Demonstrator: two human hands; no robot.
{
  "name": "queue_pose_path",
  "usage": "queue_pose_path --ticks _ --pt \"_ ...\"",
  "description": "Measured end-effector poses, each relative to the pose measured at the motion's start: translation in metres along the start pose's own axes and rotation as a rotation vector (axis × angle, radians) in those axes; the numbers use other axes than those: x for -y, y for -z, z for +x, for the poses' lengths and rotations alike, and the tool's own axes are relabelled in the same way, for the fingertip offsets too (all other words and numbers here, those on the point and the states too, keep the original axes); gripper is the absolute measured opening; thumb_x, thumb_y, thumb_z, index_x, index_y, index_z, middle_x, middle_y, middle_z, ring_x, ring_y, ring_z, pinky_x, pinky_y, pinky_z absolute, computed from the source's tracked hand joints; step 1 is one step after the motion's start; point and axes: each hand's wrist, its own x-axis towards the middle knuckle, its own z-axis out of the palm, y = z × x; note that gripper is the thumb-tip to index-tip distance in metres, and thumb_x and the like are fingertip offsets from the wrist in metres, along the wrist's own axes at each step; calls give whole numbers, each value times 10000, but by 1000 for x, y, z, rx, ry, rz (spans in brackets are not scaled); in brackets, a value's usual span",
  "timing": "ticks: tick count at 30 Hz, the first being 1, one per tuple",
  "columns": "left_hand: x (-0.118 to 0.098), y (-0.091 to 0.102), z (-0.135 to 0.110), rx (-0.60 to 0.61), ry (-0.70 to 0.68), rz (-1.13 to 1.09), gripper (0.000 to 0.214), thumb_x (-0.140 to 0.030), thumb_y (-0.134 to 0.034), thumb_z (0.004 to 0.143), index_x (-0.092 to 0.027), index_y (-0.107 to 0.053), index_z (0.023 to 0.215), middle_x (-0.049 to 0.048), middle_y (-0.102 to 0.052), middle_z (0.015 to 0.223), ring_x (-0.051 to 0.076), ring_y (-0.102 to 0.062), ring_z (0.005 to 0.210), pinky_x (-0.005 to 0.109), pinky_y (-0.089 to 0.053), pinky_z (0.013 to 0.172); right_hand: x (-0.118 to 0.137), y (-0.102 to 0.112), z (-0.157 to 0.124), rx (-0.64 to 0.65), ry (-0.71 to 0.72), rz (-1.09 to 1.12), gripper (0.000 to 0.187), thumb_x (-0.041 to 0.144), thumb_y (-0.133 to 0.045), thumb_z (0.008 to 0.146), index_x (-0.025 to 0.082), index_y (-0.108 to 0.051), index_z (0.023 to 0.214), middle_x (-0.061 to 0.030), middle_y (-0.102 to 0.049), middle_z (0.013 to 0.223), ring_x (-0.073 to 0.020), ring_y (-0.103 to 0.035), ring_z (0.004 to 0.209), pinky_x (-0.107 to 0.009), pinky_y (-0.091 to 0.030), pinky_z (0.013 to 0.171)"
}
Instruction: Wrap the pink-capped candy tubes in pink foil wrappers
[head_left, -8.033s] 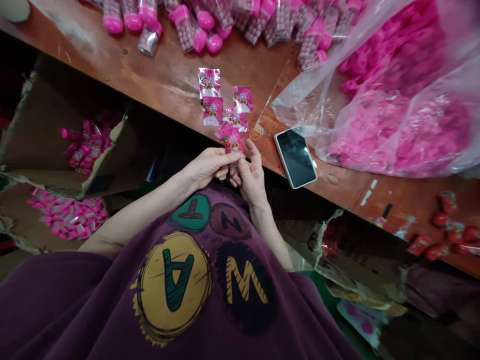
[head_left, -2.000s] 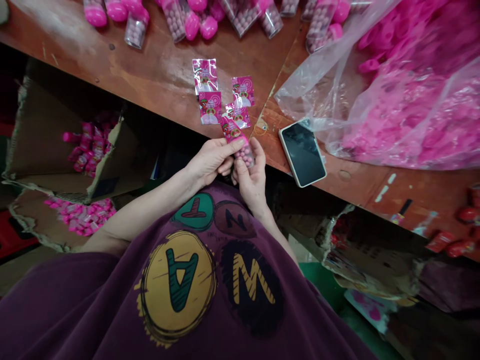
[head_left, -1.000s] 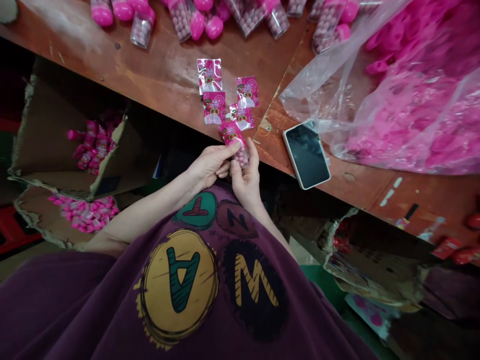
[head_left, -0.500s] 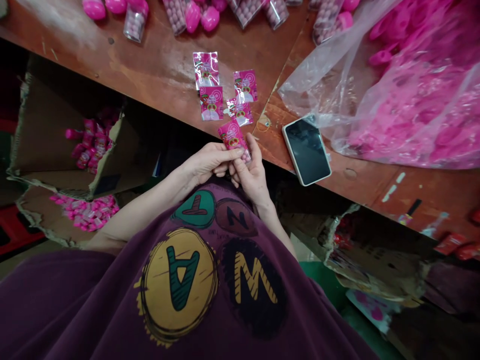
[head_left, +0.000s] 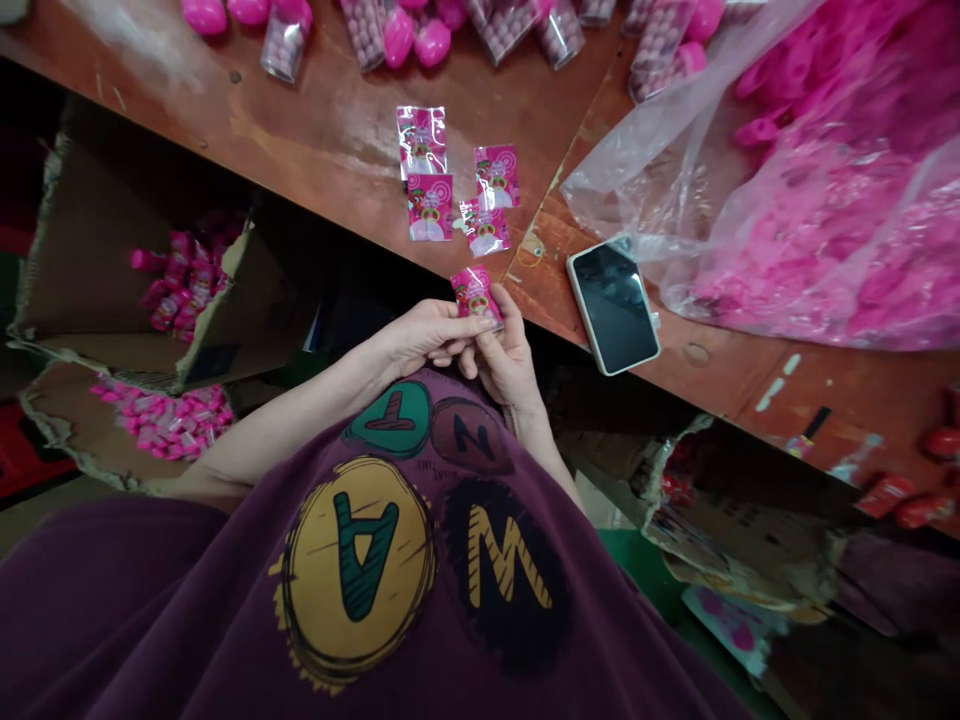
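Observation:
Both my hands meet just below the wooden table's near edge, in front of my purple shirt. My left hand and my right hand pinch one small candy tube with a pink printed label sleeve on it; its top sticks up above my fingertips. Several loose pink label sleeves lie flat on the table just beyond my hands. Clear tubes of pink candy balls with pink caps lie along the table's far edge.
A phone lies face up near the table edge, right of my hands. A big clear plastic bag of pink parts fills the right. Torn cardboard boxes with pink packed tubes sit on the floor at left; red pieces at far right.
The tube in my hands has sunk lower between my fingers, with less of it showing. My hands stay in about the same spot at the table edge.

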Motion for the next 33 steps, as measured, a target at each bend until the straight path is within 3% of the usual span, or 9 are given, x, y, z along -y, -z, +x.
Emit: queue_pose_path --ticks 7,11,13,15,17,21,23,26,33 --pt "4 25 -20 40 -54 -86 346 -360 -875 893 -98 -734 715 31 -607 532 18 -376 390 165 -339 421 -4 -32 19 87 33 -26 719 603 -817 870 330 -516 1463 88 -664 747 -77 -472 410 -229 -365 390" --pt "-5 76 -68 -254 -281 -278 143 -276 -787 970 -159 -811 892 19 -732 685 23 -340 450 154 -406 471 18 -54 41 237 213 -476 692 554 -647 1017 337 -430 1637 38 -712 843 -133 -565 592 -302 -568 626" --pt "-11 111 -95 -512 -430 -414 429 -345 -469 1153 -219 -804 916 -5 -858 1017 20 -315 467 134 -405 475 35 -50 51 105 373 -802 603 508 -562 1069 281 -495 1624 -72 -764 1121 -212 -693 930 -423 -614 948" --pt "-14 138 -112 -691 -454 -475 754 -515 -165 1187 -207 -752 828 -50 -862 1139 4 -313 482 107 -428 518 48 -37 57 -108 444 -1119 573 485 -504 1094 190 -563 1582 -188 -665 1461 -337 -602 1366 -577 -465 1211" --pt "-12 145 -110 -817 -346 -499 742 -497 -173 1193 -189 -686 754 -65 -862 937 -7 -302 472 64 -378 516 50 -23 59 -227 411 -1389 654 513 -539 1075 111 -545 1590 -254 -473 1684 -443 -370 1606 -688 -304 1296" --pt "-1 94 -50 -584 -86 -439 289 -299 -627 1096 -126 -750 900 95 -845 934 10 -348 437 161 -360 439 29 -16 45 -193 338 -1629 781 525 -595 1044 79 -441 1666 -284 -344 1774 -463 -240 1686 -714 -229 1313" --pt "3 57 -12 -327 -44 -283 301 -393 -711 1048 -100 -772 1021 125 -828 955 25 -394 410 205 -372 412 17 -20 32 -204 320 -1633 720 463 -567 1061 100 -449 1671 -272 -354 1775 -448 -252 1687 -709 -235 1311" --pt "4 20 27 -248 -85 -151 368 -393 -766 1009 -98 -712 795 40 -700 649 38 -389 347 220 -331 385 14 -21 15 -217 340 -1554 559 348 -511 1072 140 -573 1587 -231 -445 1736 -413 -323 1661 -688 -266 1308" --pt "-4 9 20 -202 -196 48 301 -254 -696 1018 -111 -749 759 36 -691 584 57 -416 335 224 -352 414 48 0 20 -363 375 -805 462 432 -609 1013 204 -635 1414 -152 -721 1224 -265 -693 1069 -504 -591 1011"
